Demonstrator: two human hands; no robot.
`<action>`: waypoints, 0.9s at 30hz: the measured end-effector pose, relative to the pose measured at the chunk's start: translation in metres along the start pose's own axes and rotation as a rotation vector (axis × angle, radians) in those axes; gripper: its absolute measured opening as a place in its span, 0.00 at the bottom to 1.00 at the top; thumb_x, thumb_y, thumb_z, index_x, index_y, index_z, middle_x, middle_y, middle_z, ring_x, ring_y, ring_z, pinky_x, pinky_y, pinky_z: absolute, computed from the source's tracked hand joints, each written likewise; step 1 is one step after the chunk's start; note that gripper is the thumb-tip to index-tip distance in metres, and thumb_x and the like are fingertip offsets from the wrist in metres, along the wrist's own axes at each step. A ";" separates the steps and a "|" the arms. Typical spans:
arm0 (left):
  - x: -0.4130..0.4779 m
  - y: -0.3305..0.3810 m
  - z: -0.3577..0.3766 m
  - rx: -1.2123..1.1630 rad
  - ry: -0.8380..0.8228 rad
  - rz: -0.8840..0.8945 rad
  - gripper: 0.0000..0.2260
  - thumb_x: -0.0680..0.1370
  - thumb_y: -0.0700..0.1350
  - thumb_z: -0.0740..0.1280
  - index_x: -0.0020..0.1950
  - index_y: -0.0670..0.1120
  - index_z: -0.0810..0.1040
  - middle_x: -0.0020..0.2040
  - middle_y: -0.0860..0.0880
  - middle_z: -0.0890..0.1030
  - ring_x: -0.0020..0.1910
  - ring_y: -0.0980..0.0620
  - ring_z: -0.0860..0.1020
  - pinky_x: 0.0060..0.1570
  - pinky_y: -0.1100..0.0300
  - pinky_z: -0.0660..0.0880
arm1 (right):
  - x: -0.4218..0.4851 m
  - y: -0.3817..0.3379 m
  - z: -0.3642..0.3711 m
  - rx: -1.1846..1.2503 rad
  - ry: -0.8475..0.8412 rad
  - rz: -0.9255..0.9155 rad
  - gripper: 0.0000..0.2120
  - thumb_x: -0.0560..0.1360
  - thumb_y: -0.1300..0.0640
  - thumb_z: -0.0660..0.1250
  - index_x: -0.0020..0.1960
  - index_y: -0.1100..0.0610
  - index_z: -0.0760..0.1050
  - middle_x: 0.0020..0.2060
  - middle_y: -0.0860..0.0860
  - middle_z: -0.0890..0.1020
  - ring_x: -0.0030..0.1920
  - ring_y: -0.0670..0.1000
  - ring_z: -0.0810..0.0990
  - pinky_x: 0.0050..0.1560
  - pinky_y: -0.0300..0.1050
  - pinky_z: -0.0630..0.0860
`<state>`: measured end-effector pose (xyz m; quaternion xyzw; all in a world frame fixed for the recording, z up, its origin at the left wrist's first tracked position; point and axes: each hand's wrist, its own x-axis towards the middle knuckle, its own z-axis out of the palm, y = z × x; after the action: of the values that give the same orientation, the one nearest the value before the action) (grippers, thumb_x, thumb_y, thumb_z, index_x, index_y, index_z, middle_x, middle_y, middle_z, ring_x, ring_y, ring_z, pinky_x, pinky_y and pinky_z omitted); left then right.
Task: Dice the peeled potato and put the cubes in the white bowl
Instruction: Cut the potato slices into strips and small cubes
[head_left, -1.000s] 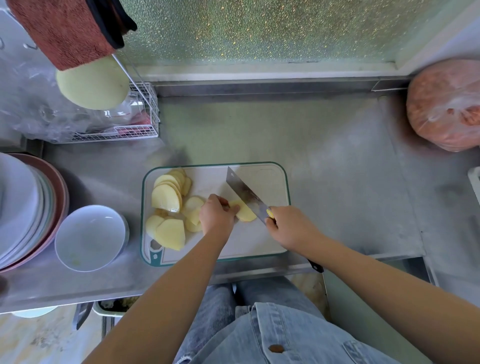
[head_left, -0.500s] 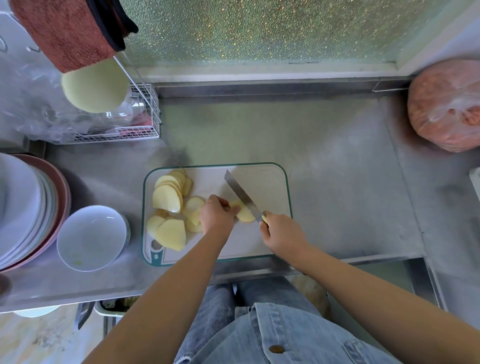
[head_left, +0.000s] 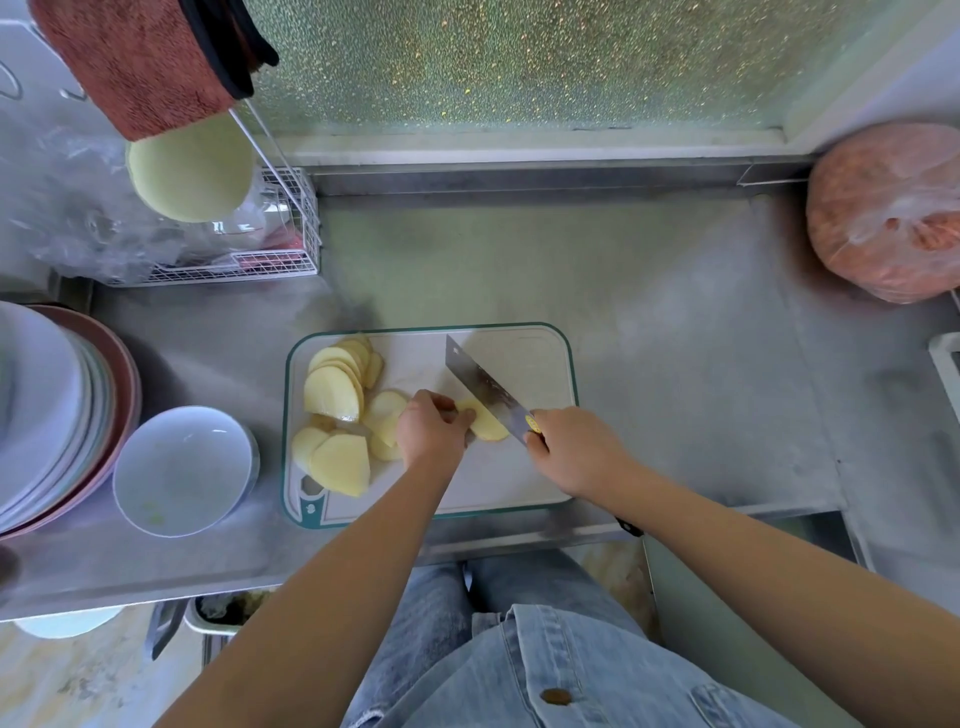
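Your left hand is curled over the potato piece, fingertips pinning it to the cutting board. Your right hand is wrapped round the handle of the knife, whose blade runs away from that hand, up and to the left, and lies against the right side of the potato piece, between your two hands. The handle itself is mostly hidden in your fist. The cut slices lie in overlapping heaps on the board just to the left of your left hand; one of them touches it. The white bowl sits on the steel counter further left of that hand, off the board and beside a stack of plates. A plastic bag sits well beyond your right hand.
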<state>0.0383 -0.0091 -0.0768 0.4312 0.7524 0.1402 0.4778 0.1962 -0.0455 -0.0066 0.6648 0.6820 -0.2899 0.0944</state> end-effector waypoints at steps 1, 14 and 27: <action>0.001 0.000 0.000 0.007 0.001 -0.003 0.11 0.74 0.47 0.72 0.49 0.47 0.72 0.42 0.47 0.83 0.41 0.49 0.80 0.31 0.63 0.69 | 0.000 -0.001 0.000 -0.001 -0.002 0.002 0.18 0.79 0.57 0.54 0.32 0.52 0.53 0.30 0.50 0.65 0.36 0.57 0.65 0.32 0.45 0.57; 0.006 -0.001 0.001 0.043 -0.001 -0.005 0.12 0.72 0.49 0.74 0.46 0.49 0.72 0.40 0.48 0.83 0.40 0.49 0.81 0.40 0.56 0.78 | 0.002 -0.004 0.035 0.128 0.068 0.014 0.08 0.80 0.56 0.56 0.42 0.54 0.63 0.28 0.48 0.67 0.32 0.54 0.69 0.35 0.45 0.62; -0.001 0.001 -0.005 0.012 -0.030 -0.001 0.09 0.75 0.45 0.71 0.49 0.47 0.73 0.42 0.48 0.83 0.37 0.52 0.81 0.28 0.65 0.68 | 0.006 -0.009 0.006 -0.003 0.041 -0.004 0.19 0.80 0.55 0.55 0.32 0.51 0.52 0.33 0.52 0.67 0.36 0.58 0.66 0.37 0.45 0.59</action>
<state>0.0351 -0.0082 -0.0735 0.4357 0.7463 0.1287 0.4865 0.1855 -0.0430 -0.0117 0.6690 0.6856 -0.2753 0.0809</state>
